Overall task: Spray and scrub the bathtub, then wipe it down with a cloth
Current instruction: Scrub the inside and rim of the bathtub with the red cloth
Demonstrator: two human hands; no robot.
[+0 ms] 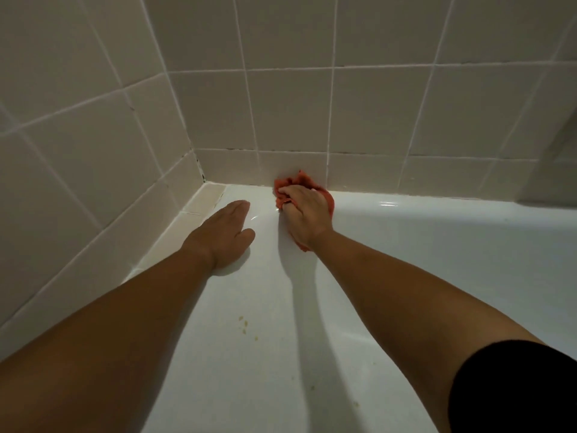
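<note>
The white bathtub [406, 245] fills the lower half of the view. My right hand [304, 215] grips a crumpled orange-red cloth [301, 181] and holds it against the tub's far rim, right where the rim meets the tiled wall. Part of the cloth sticks out above my fingers and a bit shows below my wrist. My left hand [223, 235] lies flat on the tub surface near the left corner, fingers straight and together, holding nothing.
Beige wall tiles [374, 114] rise behind and to the left of the tub, with dark spots in the corner grout [199, 167]. A tiled ledge [187, 217] runs along the left. Small yellowish specks [244, 325] dot the tub surface between my arms.
</note>
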